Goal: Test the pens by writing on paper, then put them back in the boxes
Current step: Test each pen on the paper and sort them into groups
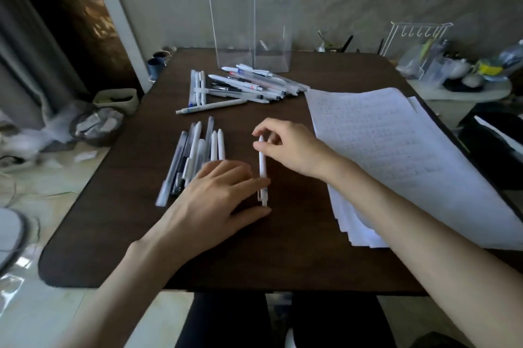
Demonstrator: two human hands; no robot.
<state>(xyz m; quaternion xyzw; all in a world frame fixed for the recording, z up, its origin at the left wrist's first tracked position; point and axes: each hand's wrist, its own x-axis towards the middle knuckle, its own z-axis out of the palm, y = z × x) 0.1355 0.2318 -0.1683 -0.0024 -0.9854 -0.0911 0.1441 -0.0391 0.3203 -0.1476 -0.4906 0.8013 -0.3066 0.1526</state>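
Observation:
A white pen (262, 162) lies lengthwise on the dark table (283, 248), tip pointing away from me. My right hand (291, 146) pinches its far tip between thumb and forefinger. My left hand (218, 195) lies flat with straight fingers; its forefinger touches the pen's near part and its thumb sits just below the clip end. A row of several pens (195, 155) lies side by side partly under my left fingers. A loose pile of pens (249, 84) sits farther back. Two tall clear boxes (253, 16) stand upright behind the pile. A stack of squared paper (396, 155) lies on the right.
Right of the table a side shelf (458, 90) carries a wire rack, bottles and small items. On the floor to the left are a basket (96, 127) and a bin (117, 100). Cups (158, 62) stand by the table's far left corner.

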